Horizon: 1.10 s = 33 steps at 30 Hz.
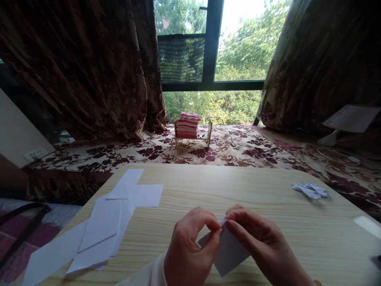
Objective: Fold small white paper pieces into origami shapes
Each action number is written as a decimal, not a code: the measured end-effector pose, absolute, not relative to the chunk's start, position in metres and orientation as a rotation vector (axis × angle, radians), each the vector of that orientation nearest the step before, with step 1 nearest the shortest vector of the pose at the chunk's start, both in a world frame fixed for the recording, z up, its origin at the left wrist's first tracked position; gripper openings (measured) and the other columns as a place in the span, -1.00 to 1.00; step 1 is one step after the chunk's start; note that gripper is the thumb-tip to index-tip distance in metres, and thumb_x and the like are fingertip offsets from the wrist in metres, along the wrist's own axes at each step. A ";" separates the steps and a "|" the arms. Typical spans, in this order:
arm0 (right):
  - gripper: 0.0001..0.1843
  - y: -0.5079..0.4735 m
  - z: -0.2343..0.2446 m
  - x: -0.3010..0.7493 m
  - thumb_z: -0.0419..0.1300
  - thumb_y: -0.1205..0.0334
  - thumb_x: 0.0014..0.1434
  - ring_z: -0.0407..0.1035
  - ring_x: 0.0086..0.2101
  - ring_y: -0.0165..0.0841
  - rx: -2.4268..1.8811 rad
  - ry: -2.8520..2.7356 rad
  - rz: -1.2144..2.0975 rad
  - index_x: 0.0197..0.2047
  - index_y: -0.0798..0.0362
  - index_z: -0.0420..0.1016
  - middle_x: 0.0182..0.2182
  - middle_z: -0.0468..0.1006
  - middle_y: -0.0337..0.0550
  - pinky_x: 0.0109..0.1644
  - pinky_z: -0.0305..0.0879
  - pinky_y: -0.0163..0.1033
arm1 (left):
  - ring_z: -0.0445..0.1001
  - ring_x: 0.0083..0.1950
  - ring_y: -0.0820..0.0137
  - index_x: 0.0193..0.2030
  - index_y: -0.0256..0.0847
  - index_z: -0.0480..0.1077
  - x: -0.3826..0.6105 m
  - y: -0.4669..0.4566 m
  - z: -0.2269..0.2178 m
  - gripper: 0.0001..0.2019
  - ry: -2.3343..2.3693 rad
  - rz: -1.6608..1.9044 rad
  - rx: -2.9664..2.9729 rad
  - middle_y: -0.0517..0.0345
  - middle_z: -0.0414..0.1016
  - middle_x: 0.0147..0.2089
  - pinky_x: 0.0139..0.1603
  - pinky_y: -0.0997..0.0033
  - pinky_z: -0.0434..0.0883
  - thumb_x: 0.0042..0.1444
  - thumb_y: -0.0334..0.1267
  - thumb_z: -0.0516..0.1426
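A small sheet of white paper (230,254) is held above the table between my two hands. My left hand (193,242) pinches its top corner between thumb and fingertips. Just to the right, my right hand (256,238) grips the same corner, its thumb and fingers closed on the paper's edge. The fingertips of both hands nearly meet there, and the corner looks bent or folded. Below the hands the sheet hangs tilted, and part of it is hidden behind the fingers.
Several loose white paper sheets (101,222) overlap on the left of the wooden table (208,186). A cluster of folded white paper pieces (312,190) lies at the right. Beyond the table, a small rack (209,135) holds folded pink cloths (187,125); a lamp (351,118) stands far right.
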State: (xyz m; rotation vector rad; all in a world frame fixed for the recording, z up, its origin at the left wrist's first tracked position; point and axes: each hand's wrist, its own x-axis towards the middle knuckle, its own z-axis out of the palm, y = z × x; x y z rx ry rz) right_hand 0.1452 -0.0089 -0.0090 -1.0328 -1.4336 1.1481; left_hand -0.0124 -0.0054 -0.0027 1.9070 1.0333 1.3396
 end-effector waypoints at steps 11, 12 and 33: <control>-0.84 -0.009 -0.011 0.145 0.16 0.20 0.17 0.34 -0.41 -0.39 -1.005 -1.568 0.987 -0.41 0.03 0.49 -0.39 0.43 -0.16 -0.41 0.28 -0.40 | 0.44 -0.36 0.43 -0.42 -0.25 0.37 -0.012 -0.007 -0.001 -0.95 1.169 1.227 1.816 0.18 0.45 -0.44 -0.29 0.51 0.35 0.01 -0.44 0.12; -0.86 -0.009 -0.011 0.146 0.17 0.21 0.17 0.35 -0.40 -0.38 -0.997 -1.584 0.953 -0.40 0.03 0.49 -0.39 0.43 -0.15 -0.40 0.28 -0.39 | 0.43 -0.38 0.43 -0.41 -0.25 0.38 -0.013 -0.006 0.000 -0.97 1.212 1.149 1.783 0.19 0.43 -0.45 -0.30 0.51 0.34 0.01 -0.41 0.12; -0.55 0.016 -0.004 0.167 0.24 -0.18 -0.05 0.29 -0.54 -0.40 -1.238 -1.286 1.095 -0.48 0.10 0.51 -0.58 0.44 -0.20 -0.44 0.28 -0.33 | 0.32 -0.40 0.43 -0.53 -0.24 0.39 -0.023 0.012 0.000 -0.74 1.216 1.236 1.645 0.17 0.36 -0.48 -0.36 0.52 0.25 0.15 -0.25 0.05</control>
